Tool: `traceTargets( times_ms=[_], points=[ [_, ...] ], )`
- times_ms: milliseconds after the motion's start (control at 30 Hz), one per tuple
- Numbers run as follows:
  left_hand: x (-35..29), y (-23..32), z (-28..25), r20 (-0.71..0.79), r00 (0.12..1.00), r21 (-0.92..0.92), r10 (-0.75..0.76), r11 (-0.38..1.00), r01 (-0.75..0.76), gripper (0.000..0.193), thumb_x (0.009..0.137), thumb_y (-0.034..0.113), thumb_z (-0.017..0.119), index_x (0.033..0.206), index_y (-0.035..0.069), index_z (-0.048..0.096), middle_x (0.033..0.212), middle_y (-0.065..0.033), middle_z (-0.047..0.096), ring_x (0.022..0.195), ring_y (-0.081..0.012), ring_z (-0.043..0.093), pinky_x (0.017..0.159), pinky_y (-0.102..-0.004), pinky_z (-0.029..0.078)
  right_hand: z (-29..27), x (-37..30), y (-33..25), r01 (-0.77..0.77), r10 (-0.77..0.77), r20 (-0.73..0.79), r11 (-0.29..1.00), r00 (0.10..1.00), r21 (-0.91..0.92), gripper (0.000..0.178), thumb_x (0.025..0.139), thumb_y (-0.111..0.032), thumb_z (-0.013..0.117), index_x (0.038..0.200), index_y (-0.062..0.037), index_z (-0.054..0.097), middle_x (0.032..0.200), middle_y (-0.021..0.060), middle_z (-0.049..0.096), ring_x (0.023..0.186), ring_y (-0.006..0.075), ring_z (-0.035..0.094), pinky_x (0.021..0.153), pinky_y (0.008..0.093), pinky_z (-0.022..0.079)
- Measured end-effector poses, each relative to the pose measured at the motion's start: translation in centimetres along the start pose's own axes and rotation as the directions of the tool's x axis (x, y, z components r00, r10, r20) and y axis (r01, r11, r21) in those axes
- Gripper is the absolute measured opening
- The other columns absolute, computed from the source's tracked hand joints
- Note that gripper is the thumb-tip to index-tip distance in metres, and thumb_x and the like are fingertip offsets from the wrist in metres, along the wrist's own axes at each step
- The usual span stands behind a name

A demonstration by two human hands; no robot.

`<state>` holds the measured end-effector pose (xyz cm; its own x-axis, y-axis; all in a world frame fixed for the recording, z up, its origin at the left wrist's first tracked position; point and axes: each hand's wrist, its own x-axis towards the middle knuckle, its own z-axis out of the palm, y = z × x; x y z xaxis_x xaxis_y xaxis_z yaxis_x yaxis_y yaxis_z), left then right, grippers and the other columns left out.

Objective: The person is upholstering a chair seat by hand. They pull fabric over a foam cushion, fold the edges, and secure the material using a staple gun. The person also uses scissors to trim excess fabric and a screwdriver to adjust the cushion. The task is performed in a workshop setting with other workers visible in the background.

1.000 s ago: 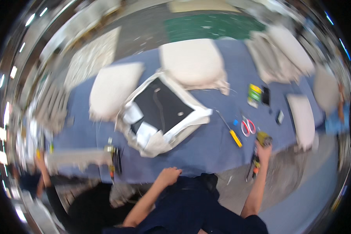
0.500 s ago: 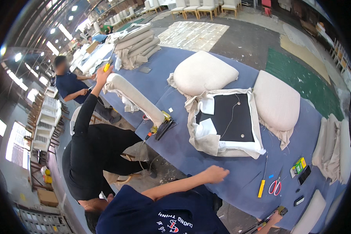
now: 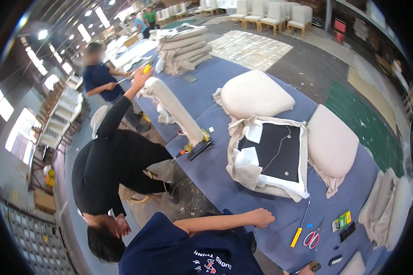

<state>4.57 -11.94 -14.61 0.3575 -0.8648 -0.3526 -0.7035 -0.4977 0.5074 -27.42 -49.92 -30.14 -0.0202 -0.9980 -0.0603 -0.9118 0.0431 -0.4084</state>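
My left hand (image 3: 263,218) is closed in a loose fist at the near edge of the blue-covered table (image 3: 206,176), with nothing showing in it. Mostly cut off by the lower rim, my right hand (image 3: 304,271) is closed on a staple gun (image 3: 315,266), of which only one end shows. Ahead lies an upholstered seat cushion (image 3: 291,191), underside up, its black panel framed by beige fabric with loose white flaps and a cord across it. A yellow-handled screwdriver (image 3: 296,237) and red-handled scissors (image 3: 312,239) lie to the right of my left hand.
Beige cushions (image 3: 257,94) (image 3: 333,140) flank the upturned one. A phone (image 3: 347,232) and green-yellow box (image 3: 341,221) lie at right, near stacked covers (image 3: 376,208). A co-worker in black (image 3: 110,178) leans at left beside a long padded piece (image 3: 176,107) and another staple gun (image 3: 200,147).
The view has shifted, so the table things sit lower in the picture. My right hand and its staple gun have dropped mostly out of view. My left fist stays closed.
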Motion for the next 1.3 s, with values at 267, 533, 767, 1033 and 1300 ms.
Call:
traceTargets(
  times_ms=[267, 533, 767, 1033, 1300],
  points=[
    [11.5, -1.1, 4.9, -0.232, 0.915, 0.31, 0.33, 0.917, -0.252, 0.016, 0.083, 0.024, 0.065, 0.092, 0.011, 0.067, 0.103, -0.011, 0.066, 0.101, -0.0281, 0.065, 0.074, -0.0447, 0.05, -1.3, -0.6, 0.0, 0.087, -0.09, 0.047, 0.994, 0.995, 0.065, 0.055, 0.077, -0.036, 0.074, 0.103, 0.0104, 0.065, 0.104, 0.0312, 0.068, 0.098, 0.0478, 0.066, 0.088, 0.0531, 0.052],
    [28.0, 5.1, 3.8, -0.043, 0.836, 0.348, 0.547, 0.793, -0.501, 0.015, 0.082, 0.023, 0.067, 0.093, 0.014, 0.07, 0.103, -0.0081, 0.065, 0.108, -0.0263, 0.061, 0.084, -0.0425, 0.05, -2.3, -1.1, -1.7, -0.119, 0.118, -0.019, 0.982, 0.993, -0.146, 0.055, 0.078, -0.035, 0.076, 0.112, 0.006, 0.061, 0.105, 0.0267, 0.07, 0.097, 0.046, 0.067, 0.087, 0.0536, 0.052],
    [41.6, 13.7, 8.0, 0.191, 0.711, 0.654, 0.677, 0.452, -0.606, 0.016, 0.088, 0.028, 0.064, 0.094, 0.02, 0.077, 0.112, -0.004, 0.069, 0.117, -0.0243, 0.057, 0.094, -0.0499, 0.043, -2.0, -1.1, 1.2, -0.163, 0.163, -0.009, 0.986, 0.987, -0.037, 0.059, 0.079, -0.034, 0.077, 0.114, 0.0088, 0.058, 0.11, 0.028, 0.068, 0.102, 0.0458, 0.064, 0.091, 0.0482, 0.049],
    [48.9, 13.5, 13.6, 0.039, 0.871, 0.432, 0.489, 0.778, -0.456, 0.029, 0.094, 0.029, 0.057, 0.115, 0.019, 0.075, 0.134, -0.0153, 0.058, 0.126, -0.035, 0.052, 0.108, -0.0611, 0.037, 0.4, -0.2, 4.6, -0.142, 0.137, -0.059, 0.986, 0.989, -0.082, 0.062, 0.077, -0.039, 0.082, 0.111, 0.0097, 0.063, 0.109, 0.027, 0.069, 0.101, 0.0428, 0.066, 0.09, 0.048, 0.051],
    [45.5, 17.0, 2.9, -0.024, 0.847, 0.238, 0.532, 0.826, -0.511, 0.014, 0.084, 0.02, 0.065, 0.093, 0.016, 0.075, 0.092, -0.013, 0.071, 0.088, -0.0304, 0.07, 0.078, -0.0468, 0.055, -4.3, -3.0, -3.7, -0.27, 0.264, -0.066, 0.957, 0.962, -0.108, 0.055, 0.072, -0.041, 0.083, 0.106, 0.0001, 0.069, 0.103, 0.0235, 0.07, 0.099, 0.041, 0.068, 0.084, 0.0485, 0.054]
  ],
)
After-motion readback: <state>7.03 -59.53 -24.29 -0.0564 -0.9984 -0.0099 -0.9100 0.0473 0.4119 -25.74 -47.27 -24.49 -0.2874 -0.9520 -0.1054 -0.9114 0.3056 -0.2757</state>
